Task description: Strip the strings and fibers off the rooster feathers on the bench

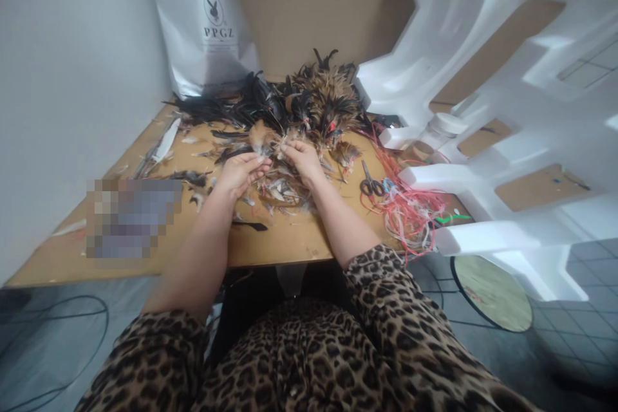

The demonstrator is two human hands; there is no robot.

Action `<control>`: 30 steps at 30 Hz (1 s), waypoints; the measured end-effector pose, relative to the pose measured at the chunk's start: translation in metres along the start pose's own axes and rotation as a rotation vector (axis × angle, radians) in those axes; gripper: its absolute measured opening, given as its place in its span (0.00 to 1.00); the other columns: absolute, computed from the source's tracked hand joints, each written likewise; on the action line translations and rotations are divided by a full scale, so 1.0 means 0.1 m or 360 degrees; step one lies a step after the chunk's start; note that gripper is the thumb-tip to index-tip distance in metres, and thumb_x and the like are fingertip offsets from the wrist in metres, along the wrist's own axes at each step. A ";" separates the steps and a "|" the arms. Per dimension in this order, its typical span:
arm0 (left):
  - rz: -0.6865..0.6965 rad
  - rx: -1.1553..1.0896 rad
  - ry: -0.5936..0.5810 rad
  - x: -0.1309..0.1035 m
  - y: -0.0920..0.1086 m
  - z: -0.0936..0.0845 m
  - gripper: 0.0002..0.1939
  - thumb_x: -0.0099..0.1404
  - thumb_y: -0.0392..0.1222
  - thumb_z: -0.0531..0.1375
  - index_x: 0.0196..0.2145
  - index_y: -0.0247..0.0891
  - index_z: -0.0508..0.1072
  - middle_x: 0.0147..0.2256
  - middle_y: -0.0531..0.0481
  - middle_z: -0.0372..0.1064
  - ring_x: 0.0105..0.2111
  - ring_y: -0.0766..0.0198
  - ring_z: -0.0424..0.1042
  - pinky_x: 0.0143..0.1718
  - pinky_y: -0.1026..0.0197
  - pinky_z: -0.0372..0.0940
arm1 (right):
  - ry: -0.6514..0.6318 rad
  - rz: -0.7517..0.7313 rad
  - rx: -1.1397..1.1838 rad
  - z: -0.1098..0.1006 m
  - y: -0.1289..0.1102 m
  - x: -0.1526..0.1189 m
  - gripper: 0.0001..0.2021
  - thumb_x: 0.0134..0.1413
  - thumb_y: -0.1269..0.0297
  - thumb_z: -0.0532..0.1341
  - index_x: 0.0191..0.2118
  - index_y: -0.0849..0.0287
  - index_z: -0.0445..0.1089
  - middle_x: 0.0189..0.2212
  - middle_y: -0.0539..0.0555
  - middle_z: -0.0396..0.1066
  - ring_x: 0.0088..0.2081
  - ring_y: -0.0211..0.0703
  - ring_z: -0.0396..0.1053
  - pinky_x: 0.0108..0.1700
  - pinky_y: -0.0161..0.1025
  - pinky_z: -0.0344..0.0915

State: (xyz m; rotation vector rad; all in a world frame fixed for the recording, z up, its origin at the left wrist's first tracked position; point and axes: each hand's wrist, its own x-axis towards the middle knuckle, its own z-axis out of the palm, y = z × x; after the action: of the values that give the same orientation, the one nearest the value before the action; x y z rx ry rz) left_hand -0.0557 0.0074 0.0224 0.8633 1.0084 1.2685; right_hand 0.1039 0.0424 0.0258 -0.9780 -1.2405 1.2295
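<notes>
Both hands are close together over the middle of the table (309, 241). My left hand (244, 174) is pinched at the base of a light brown feather (261, 137), which stands up above the fingertips. Just to its right, my right hand (302, 158) is also pinched, with small pale feathers (279, 145) at its fingertips. Beneath the hands lies a scatter of loose feathers (280, 190). Behind them rise a heap of long black feathers (261, 100) and a bushy brown bunch (333, 93) with red bits at its base.
Black-handled scissors (371, 187) lie right of my right arm, beside tangled pink and white ties (410, 219). White foam pieces (483, 235) crowd the right side. A silver bag (212, 45) stands at the back left. A white feather (167, 140) lies left; a blurred-out patch (135, 219) covers the front left.
</notes>
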 end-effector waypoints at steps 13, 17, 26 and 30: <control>-0.0073 -0.0015 -0.0163 -0.01 -0.02 0.01 0.07 0.51 0.34 0.65 0.30 0.30 0.74 0.33 0.41 0.75 0.26 0.70 0.73 0.25 0.72 0.63 | -0.0067 0.0075 0.0167 0.13 0.01 -0.08 0.13 0.37 0.57 0.66 0.25 0.61 0.66 0.19 0.45 0.64 0.22 0.29 0.57 0.27 0.30 0.57; -0.0066 -0.0024 -0.0185 0.01 -0.04 0.01 0.08 0.51 0.34 0.65 0.31 0.30 0.74 0.31 0.42 0.75 0.25 0.71 0.72 0.24 0.72 0.63 | -0.0091 0.0023 0.0187 0.18 0.06 -0.09 0.13 0.36 0.58 0.66 0.24 0.61 0.65 0.20 0.45 0.65 0.23 0.29 0.60 0.30 0.30 0.59; -0.0051 0.0009 -0.0106 0.05 -0.09 -0.01 0.10 0.47 0.34 0.67 0.30 0.30 0.75 0.27 0.45 0.74 0.24 0.72 0.71 0.23 0.72 0.63 | -0.0070 -0.0029 0.0164 0.20 0.09 -0.11 0.12 0.37 0.58 0.65 0.24 0.61 0.64 0.21 0.44 0.64 0.24 0.29 0.59 0.31 0.30 0.58; -0.0048 0.0110 -0.0126 0.05 -0.09 -0.01 0.11 0.46 0.36 0.68 0.29 0.30 0.75 0.25 0.46 0.73 0.22 0.73 0.69 0.23 0.72 0.64 | -0.0044 -0.0043 0.0144 0.21 0.12 -0.10 0.11 0.37 0.59 0.64 0.24 0.61 0.64 0.20 0.43 0.63 0.24 0.30 0.58 0.31 0.31 0.58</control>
State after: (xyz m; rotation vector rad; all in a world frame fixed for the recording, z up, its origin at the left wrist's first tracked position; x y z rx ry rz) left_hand -0.0536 0.0113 0.0128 0.9411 1.0036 1.1704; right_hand 0.0823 0.0321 0.0151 -0.8780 -1.2053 1.2707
